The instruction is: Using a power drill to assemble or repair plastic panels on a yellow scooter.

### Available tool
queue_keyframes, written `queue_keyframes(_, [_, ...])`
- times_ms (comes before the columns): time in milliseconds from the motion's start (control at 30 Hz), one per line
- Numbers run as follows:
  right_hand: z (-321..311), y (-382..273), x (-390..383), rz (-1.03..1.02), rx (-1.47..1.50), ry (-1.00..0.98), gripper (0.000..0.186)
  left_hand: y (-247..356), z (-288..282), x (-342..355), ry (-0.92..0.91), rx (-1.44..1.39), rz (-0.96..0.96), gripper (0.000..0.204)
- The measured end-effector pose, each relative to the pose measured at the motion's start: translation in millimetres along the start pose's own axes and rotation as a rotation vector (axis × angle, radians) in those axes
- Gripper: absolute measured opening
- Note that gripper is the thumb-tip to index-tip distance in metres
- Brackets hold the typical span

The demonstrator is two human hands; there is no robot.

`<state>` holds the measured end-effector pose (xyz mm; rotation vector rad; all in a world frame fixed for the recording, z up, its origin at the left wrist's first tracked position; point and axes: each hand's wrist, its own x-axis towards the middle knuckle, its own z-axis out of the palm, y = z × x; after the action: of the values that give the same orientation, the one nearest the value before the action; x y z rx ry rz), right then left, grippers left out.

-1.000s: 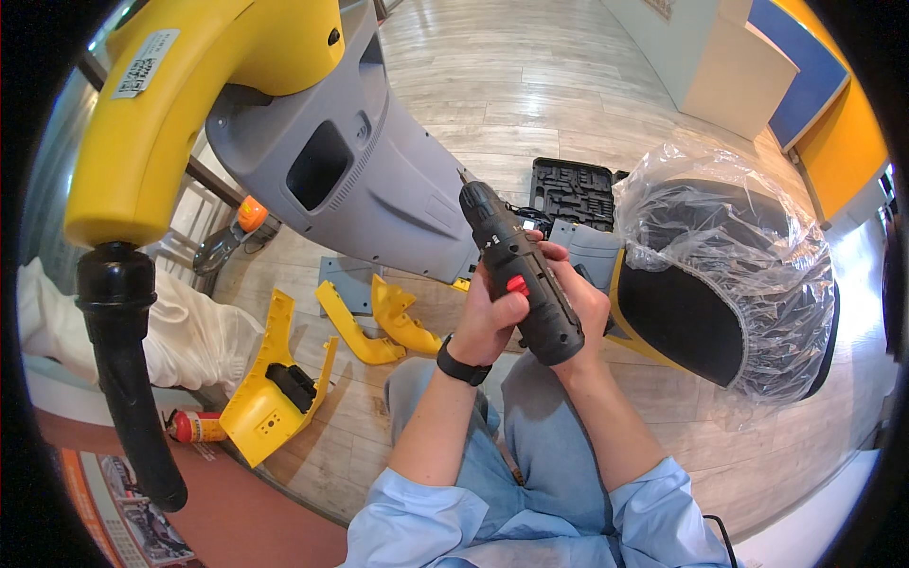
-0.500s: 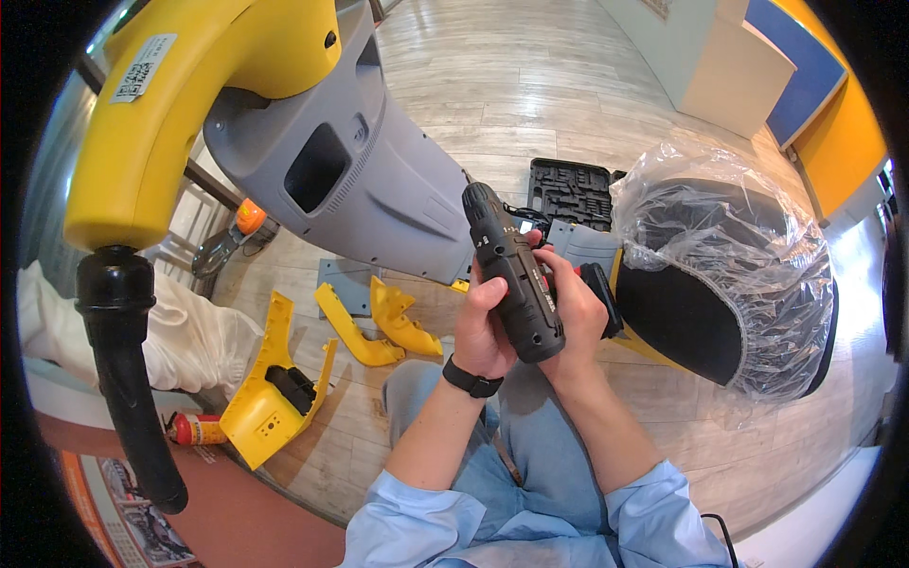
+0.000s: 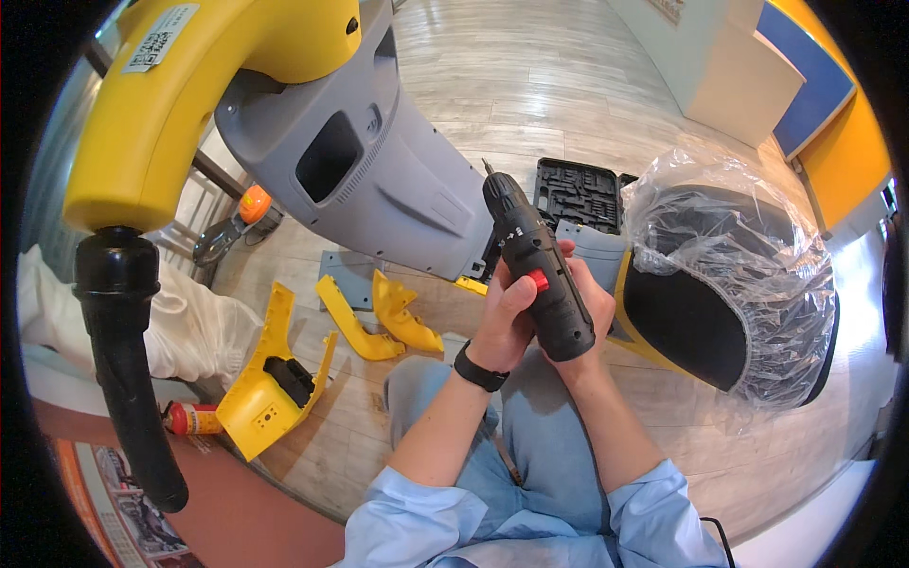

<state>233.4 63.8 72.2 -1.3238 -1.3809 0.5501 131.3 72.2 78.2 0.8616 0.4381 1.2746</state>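
Note:
Both of my hands hold a black cordless drill (image 3: 535,265) with a red switch, its bit pointing up and away toward the grey scooter panel (image 3: 379,180). My left hand (image 3: 502,317), with a black wristband, wraps the drill body from the left. My right hand (image 3: 589,312) grips the handle from the right and underneath. The drill tip sits close to the panel's lower edge, beside an open black tool case (image 3: 579,194).
A yellow scooter front (image 3: 180,104) with a black handlebar grip (image 3: 128,364) looms at left. A plastic-wrapped black seat (image 3: 729,284) is at right. Loose yellow body parts (image 3: 275,369) and a small red can (image 3: 194,418) lie on the wooden floor.
The drill has turned more upright and shifted slightly left and toward me; my hands have regripped around its body.

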Motion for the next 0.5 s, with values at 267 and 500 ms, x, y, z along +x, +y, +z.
queue_keyframes(267, [-3.5,-6.3,0.7,-0.065,0.028,0.026,0.024,6.4,5.3,2.7,-0.042,0.05,-0.014,0.096])
queue_keyframes(500, [-3.0,-5.6,0.7,-0.125,-0.068,0.011,0.026,4.8,-2.0,3.2,-0.026,-0.045,-0.017,0.091])
